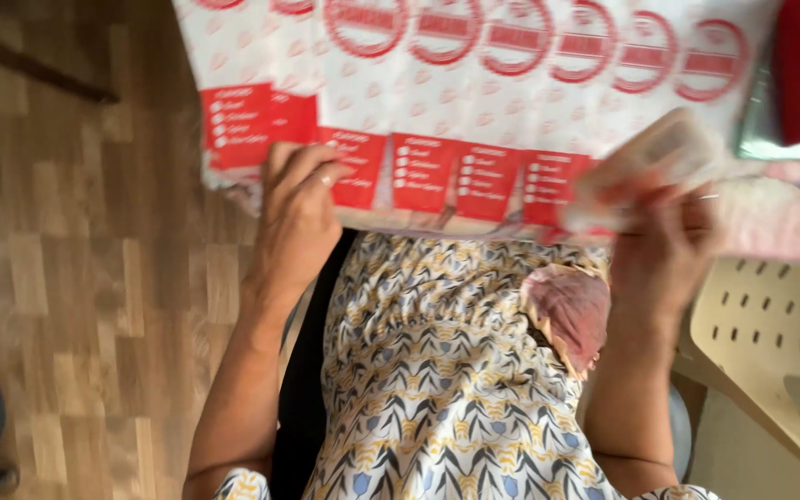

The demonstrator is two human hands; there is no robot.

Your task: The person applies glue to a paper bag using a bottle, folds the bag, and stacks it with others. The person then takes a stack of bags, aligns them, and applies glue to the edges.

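A stack of white paper sheets (474, 102) printed with red rings and red panels fills the top of the view, fanned out side by side and lying across the person's lap edge — both hands are on its near border. The left hand (300, 218) grips that edge from below, thumb under, fingers (321, 167) curled together over the red panels and clamped on the paper. Over on the other side, the right hand (664, 255) is raised with a single folded sheet (645, 167) in it; the picture is blurred there, so whether those fingers are pinched tight on it cannot be told for sure, though the sheet sits right against them. A thin band shows on one finger of each hand.

Below the paper is the person's patterned dress (437, 389), white with blue and yellow shapes, and a pinkish cloth (571, 310) lies bunched on it just beside the right wrist. A cream plastic chair (770, 324) with holes stands to the right — wooden floor (76, 278) to the left.
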